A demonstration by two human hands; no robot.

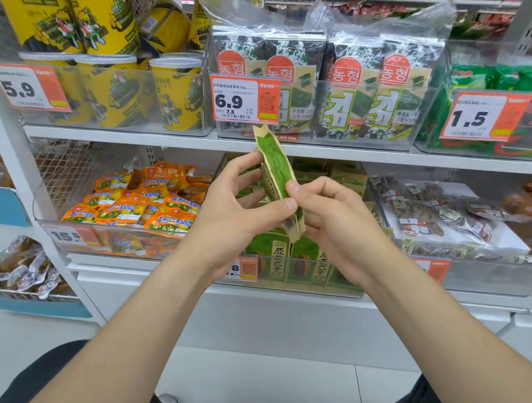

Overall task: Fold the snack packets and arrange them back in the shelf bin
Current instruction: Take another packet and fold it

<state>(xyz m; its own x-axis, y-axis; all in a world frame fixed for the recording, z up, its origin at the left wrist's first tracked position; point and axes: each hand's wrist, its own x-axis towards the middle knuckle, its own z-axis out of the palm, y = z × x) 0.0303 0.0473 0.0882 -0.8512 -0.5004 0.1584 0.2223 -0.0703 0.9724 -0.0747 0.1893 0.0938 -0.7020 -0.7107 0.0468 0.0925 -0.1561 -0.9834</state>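
Snack packet: a green packet with tan edges (275,168) stood nearly upright between both hands, narrowed along its length, its pointed top tilted slightly left. It was held in the air in front of the shelves, above the bin and not touching it.
Left hand: the left hand (242,203) gripped the packet from the left side, with the thumb lying across its lower part and the fingers curled round behind its middle.
Right hand: the right hand (333,224) pinched the same packet from the right, its thumb tip pressed on the green face and its other fingers curled under the lower end.
Shelf bin: a clear bin (347,286) sat on the lower shelf just behind and below the hands.
Bin contents: more green packets (307,257) stood upright in a row against the bin's front wall, and others lay further back.
Left neighbour: a bin of orange packets (141,206) stood just beside it, piled loosely.
Right neighbour: clear bags of brown snacks (422,215) lay in the next bin.
Upper shelf: yellow canisters (176,93) stood to the left and seaweed packs (361,91) in the middle, directly above the held packet.
Price tag: an orange and white tag reading 6.9 (245,97) hung on the seaweed bin, just above the packet's tip.
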